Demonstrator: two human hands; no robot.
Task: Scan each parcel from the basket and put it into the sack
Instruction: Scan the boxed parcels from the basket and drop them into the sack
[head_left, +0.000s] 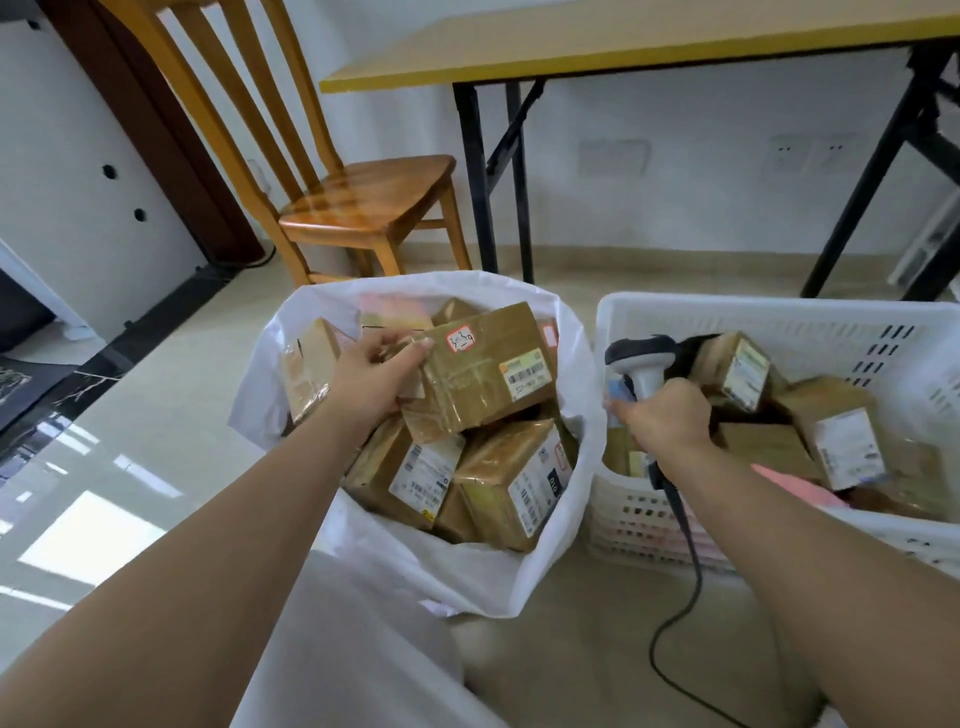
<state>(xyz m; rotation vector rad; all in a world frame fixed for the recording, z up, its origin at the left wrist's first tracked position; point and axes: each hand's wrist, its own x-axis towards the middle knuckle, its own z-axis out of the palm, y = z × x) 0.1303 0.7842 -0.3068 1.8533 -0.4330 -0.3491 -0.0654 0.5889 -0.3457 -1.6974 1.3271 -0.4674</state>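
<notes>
Folding table (597, 47), yellow top, black legs, against far wall; wooden chair (363, 202) to its left.

White sack (415, 561), mouth open, on floor at centre. Holds a heap of brown taped parcels reaching close to the rim; at least six countable, more probably hidden beneath.

White slotted basket (779, 322), just beside sack on its right. Several parcels remaining inside, at least four visible, plus something pink at near edge, identity unclear.

Parcel in hand (483, 369), brown carton under clear tape, barcode label and handwritten sticker facing up. Positioned above the heap, inside sack mouth, tilted; touching parcels below or not, cannot tell.

Left hand (371, 376), fingers and thumb curled round near end of that carton, gripping.

Right hand (670, 415), fist wrapped round handle of barcode scanner (641, 356), held over basket's left corner; black cable (680, 597) trailing down to floor.

Progress, as judged: well past halfway, sack far fuller than basket. Outstanding: release of present carton, then scan and transfer of each remaining basket parcel.
</notes>
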